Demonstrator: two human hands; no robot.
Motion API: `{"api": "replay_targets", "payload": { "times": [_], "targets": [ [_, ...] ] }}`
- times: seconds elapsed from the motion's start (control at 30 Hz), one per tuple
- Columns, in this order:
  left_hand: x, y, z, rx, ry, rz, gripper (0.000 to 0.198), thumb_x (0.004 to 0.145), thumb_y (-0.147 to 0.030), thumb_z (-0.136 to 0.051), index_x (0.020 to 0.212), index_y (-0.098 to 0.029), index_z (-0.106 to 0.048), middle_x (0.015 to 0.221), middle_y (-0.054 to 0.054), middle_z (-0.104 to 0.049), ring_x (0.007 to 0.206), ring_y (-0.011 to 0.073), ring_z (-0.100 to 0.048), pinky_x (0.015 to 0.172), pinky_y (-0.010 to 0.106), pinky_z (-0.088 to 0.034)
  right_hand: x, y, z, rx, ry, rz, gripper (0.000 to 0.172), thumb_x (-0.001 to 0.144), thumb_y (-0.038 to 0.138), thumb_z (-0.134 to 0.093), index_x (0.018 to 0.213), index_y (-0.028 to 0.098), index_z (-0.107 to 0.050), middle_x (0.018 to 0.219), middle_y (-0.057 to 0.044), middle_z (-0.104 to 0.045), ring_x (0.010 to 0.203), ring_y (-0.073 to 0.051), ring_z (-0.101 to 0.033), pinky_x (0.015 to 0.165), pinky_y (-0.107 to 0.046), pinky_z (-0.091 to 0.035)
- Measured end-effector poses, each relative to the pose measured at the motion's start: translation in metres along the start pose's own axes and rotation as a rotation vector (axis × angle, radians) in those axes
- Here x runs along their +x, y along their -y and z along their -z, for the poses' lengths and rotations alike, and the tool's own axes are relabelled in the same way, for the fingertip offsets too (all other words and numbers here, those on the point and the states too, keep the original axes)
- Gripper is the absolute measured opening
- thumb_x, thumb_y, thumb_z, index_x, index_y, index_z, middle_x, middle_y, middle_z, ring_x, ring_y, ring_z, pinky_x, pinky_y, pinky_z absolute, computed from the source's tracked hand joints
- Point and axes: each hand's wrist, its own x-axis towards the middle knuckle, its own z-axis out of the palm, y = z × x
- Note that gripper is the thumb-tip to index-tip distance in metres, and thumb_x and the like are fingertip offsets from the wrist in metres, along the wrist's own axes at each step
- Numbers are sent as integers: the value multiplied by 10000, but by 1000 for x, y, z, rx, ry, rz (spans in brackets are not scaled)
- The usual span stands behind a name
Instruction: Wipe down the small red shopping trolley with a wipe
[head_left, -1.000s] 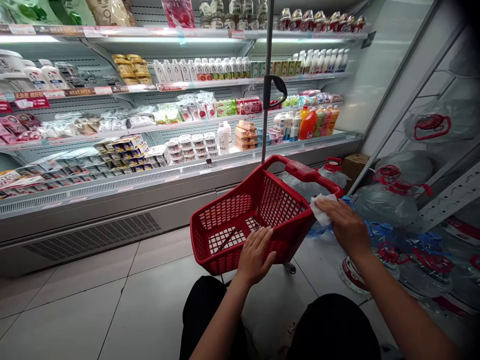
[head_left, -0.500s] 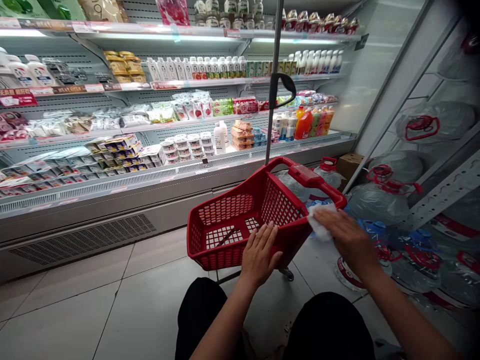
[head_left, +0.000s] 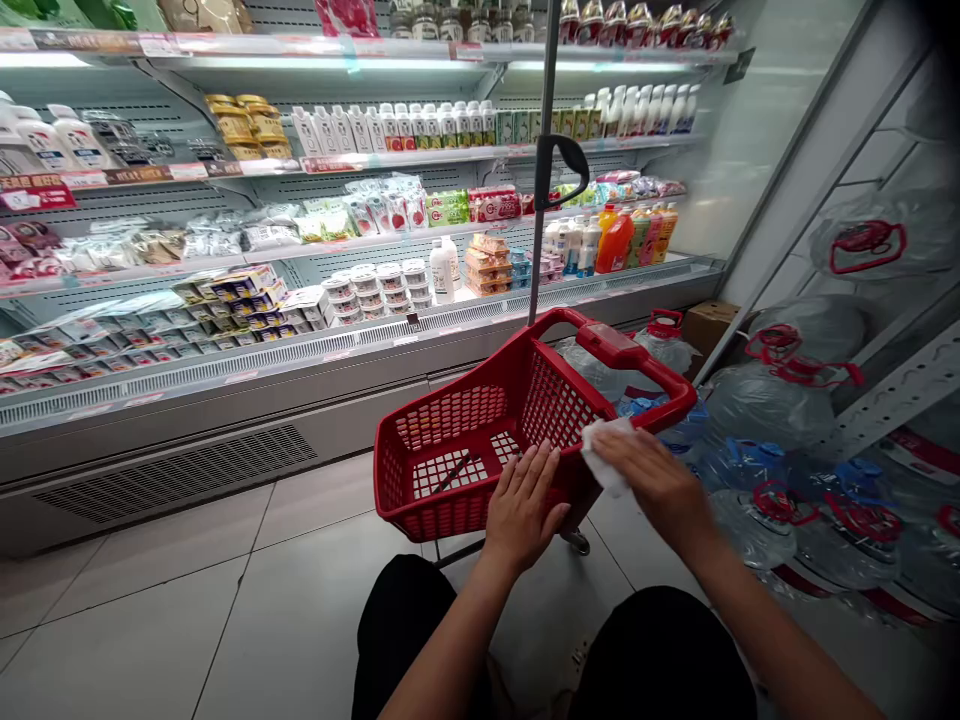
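Observation:
A red shopping cart (head_left: pixel 442 400) with a mesh basket stands on the tiled floor in front of me. My left hand (head_left: pixel 521 505) rests on the near side of the basket, its fingers stretched out and holding nothing. To its right, my right hand (head_left: pixel 652 480) presses a white cloth (head_left: pixel 606 455) against the cart's upper rim, below the red handle (head_left: pixel 622 350). The cloth is partly hidden under the fingers. A dark strip lies at the bottom of the basket.
A refrigerated display (head_left: pixel 360 340) with cartons, cups and bottles runs behind the cart. Large water bottles (head_left: pixel 772 400) with red handles crowd the right side beside a metal rack. A grey pole (head_left: pixel 544 200) rises behind the basket. My knees are below the cart.
My right hand has moved left along the cart's rim with the white cloth, away from the handle's end. My left hand has stayed at nearly the same place on the basket.

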Motion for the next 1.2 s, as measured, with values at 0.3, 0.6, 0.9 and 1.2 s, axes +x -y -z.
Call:
{"api": "replay_targets", "payload": {
  "times": [0.3, 0.6, 0.9, 1.2],
  "targets": [
    [9, -4, -3, -35, 11, -46, 796, 1074, -543, -425, 1698, -203, -68, 1738, 37, -226, 1611, 212, -204, 1325, 419, -178, 9, -10, -7, -1, -88, -97, 645, 986, 16, -347, 1559, 271, -496, 1488, -39, -627, 1375, -225, -596, 1246, -468, -397],
    [-18, 6, 16, 73, 14, 7, 776, 1077, -543, -431, 1699, -244, -75, 1728, 11, -264, 1598, 221, -251, 1326, 442, -197, -4, -31, 4, -30, -97, -118, 638, 1022, 47, -324, 1585, 320, -448, 1521, -7, -594, 1388, -215, -583, 1252, -491, -383],
    [-29, 9, 11, 91, 11, 83, 792, 1077, -528, -440, 1699, -250, -35, 1728, 24, -259, 1582, 250, -296, 1304, 486, -250, 5, 37, -36, 60, -36, -22, 680, 1009, 15, -340, 1634, 283, -349, 1523, -33, -591, 1405, -203, -567, 1224, -457, -437],
    [-42, 31, 19, 122, 8, 111, 755, 1092, -482, -426, 1700, -262, -38, 1715, 28, -297, 1573, 238, -319, 1302, 453, -256, -10, -35, -21, 7, -111, -98, 666, 1012, 30, -329, 1602, 328, -412, 1544, -11, -567, 1421, -223, -550, 1242, -506, -403]
  ]
}}
